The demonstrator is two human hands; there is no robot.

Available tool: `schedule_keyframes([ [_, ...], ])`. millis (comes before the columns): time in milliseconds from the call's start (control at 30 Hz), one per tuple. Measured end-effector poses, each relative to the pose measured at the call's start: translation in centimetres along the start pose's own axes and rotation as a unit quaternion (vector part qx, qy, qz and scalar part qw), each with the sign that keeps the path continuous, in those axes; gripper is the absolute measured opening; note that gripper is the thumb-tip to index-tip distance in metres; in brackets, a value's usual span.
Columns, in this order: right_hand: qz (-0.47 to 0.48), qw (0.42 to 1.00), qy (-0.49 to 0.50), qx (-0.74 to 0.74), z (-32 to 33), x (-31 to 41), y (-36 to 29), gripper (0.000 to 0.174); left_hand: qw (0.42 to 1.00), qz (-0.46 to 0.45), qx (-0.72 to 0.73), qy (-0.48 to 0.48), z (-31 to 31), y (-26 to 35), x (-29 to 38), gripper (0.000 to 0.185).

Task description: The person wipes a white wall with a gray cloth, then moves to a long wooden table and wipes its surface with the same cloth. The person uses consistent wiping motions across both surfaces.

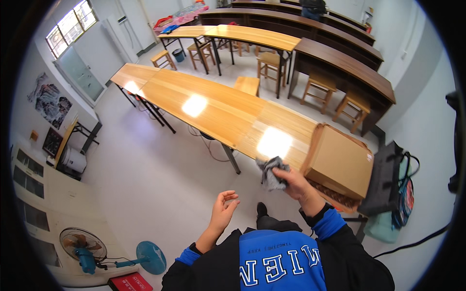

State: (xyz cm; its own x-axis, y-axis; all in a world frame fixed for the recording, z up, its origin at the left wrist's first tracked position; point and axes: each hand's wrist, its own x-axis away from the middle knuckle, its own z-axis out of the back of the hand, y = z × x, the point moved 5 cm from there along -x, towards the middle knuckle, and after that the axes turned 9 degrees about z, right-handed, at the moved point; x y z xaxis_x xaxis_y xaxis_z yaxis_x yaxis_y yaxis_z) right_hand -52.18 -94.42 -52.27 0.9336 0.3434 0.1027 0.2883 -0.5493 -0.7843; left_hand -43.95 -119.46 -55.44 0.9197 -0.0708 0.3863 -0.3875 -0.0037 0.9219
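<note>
A crumpled grey cloth (272, 174) is gripped in my right hand (295, 182), at the near edge of a long wooden table (218, 94). Whether the cloth touches the tabletop, I cannot tell. My left hand (222, 211) hangs over the floor in front of my body, its fingers apart and slightly curled, holding nothing. Just right of my right hand, a closed cardboard box (340, 160) rests on a brown tray-like piece at the table's right end. Bright light reflects off the table's glossy surface.
A black bag (382, 178) and a pale green bag (382, 227) are beyond the box. Wooden stools (320, 85) stand behind the table, near dark desks (342, 58). A blue fan (85, 254) lies at lower left. A person (312, 9) is far back.
</note>
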Motion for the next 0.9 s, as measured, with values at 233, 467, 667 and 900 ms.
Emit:
schedule_keyframes([
  [233, 0.056, 0.929, 0.174, 0.323, 5.4, -22.3, -0.7, 0.062, 0.985, 0.051, 0.086, 0.138, 7.6, 2.7, -5.8, 0.039],
  [467, 0.066, 0.736, 0.197, 0.645, 12.9, -28.6, 8.1, 0.073, 0.957, 0.16, 0.125, 0.205, 16.8, 1.2, -10.6, 0.043],
  [667, 0.139, 0.63, 0.236, 0.726, 6.9, -35.9, 10.4, 0.054, 0.969, 0.191, 0.067, 0.142, 24.7, 2.5, -18.3, 0.039],
  [900, 0.234, 0.817, 0.188, 0.492, -2.5, -45.5, 2.3, 0.032, 0.99, 0.123, -0.047, 0.042, 32.6, 5.0, -26.3, 0.032],
])
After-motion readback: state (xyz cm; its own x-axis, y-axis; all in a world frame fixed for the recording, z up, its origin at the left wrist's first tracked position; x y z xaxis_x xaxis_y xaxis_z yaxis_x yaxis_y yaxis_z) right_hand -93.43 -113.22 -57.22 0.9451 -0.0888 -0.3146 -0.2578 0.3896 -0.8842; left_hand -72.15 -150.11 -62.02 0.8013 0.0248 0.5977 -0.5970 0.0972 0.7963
